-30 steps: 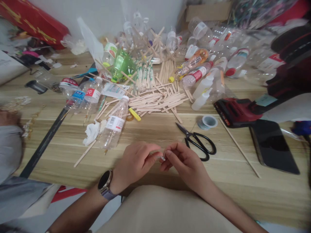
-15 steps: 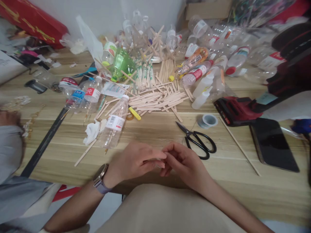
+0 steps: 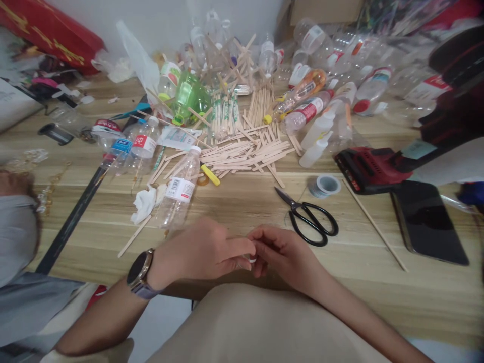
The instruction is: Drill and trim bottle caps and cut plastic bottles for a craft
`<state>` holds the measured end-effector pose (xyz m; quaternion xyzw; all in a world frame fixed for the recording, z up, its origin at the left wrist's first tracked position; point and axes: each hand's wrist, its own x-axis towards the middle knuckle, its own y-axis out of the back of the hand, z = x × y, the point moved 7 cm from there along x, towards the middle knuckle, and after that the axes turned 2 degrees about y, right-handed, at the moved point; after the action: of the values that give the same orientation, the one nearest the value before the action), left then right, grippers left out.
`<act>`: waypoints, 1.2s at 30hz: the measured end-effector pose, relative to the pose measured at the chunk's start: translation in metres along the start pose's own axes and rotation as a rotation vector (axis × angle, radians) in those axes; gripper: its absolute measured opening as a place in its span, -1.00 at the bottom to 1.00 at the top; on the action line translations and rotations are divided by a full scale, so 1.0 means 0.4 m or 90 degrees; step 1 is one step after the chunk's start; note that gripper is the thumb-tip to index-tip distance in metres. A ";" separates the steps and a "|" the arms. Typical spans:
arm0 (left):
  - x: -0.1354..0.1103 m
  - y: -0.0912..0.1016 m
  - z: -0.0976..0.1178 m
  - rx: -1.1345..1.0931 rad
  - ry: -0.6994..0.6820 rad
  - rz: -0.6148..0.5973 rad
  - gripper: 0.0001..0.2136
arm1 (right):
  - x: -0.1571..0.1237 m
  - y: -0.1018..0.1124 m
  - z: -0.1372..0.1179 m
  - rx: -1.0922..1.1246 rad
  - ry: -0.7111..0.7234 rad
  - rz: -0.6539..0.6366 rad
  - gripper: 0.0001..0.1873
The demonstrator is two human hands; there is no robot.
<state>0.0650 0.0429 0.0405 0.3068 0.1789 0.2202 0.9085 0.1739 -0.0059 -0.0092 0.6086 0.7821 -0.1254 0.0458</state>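
Observation:
My left hand (image 3: 206,249), with a watch (image 3: 139,269) on its wrist, meets my right hand (image 3: 285,254) at the table's near edge. Thumb and fingers of both are pinched close together, fingertips touching. A sliver of something small and white (image 3: 252,260) shows between them; its kind is hidden. Black-handled scissors (image 3: 297,204) lie just beyond my right hand, with a spool of thin grey wire or thread (image 3: 327,185) behind them. Beyond my left hand lies a clear plastic bottle (image 3: 180,191) with a white label, beside a crumpled tissue (image 3: 143,204).
Wooden craft sticks (image 3: 245,156) are heaped mid-table, with a yellow-handled tool (image 3: 210,175) in front. Many plastic bottles (image 3: 304,112) crowd the back. At right are a red cordless power tool (image 3: 372,169), a phone (image 3: 431,222) and a thin stick (image 3: 374,225). Another person's arm (image 3: 17,222) rests at left.
My left forearm and watch have shifted left and the wrist has turned. Both hands stay pinched together, and the white sliver between the fingertips shows more plainly now.

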 end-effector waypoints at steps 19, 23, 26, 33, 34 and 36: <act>-0.002 -0.005 -0.032 -0.005 0.167 -0.072 -0.72 | -0.009 0.009 -0.041 -0.235 0.095 0.019 -0.91; -0.001 -0.007 -0.045 -0.033 0.215 -0.079 -0.71 | -0.007 0.012 -0.041 -0.233 0.089 0.036 -0.91; -0.001 -0.015 -0.053 -0.067 0.229 -0.091 -0.75 | -0.006 0.014 -0.042 -0.233 0.092 0.051 -0.91; -0.001 -0.024 -0.060 -0.238 0.238 -0.144 -0.83 | -0.007 0.026 -0.041 -0.239 0.071 0.097 -0.90; 0.000 -0.023 -0.063 -0.250 0.238 -0.137 -0.84 | -0.007 0.026 -0.041 -0.233 0.066 0.096 -0.90; 0.004 -0.019 -0.068 -0.248 0.232 -0.107 -0.86 | -0.006 0.026 -0.039 -0.215 0.055 0.097 -0.91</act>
<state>0.0562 0.0513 0.0152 0.0656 0.3188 0.2258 0.9182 0.1859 -0.0019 0.0050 0.6547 0.7448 0.0379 0.1232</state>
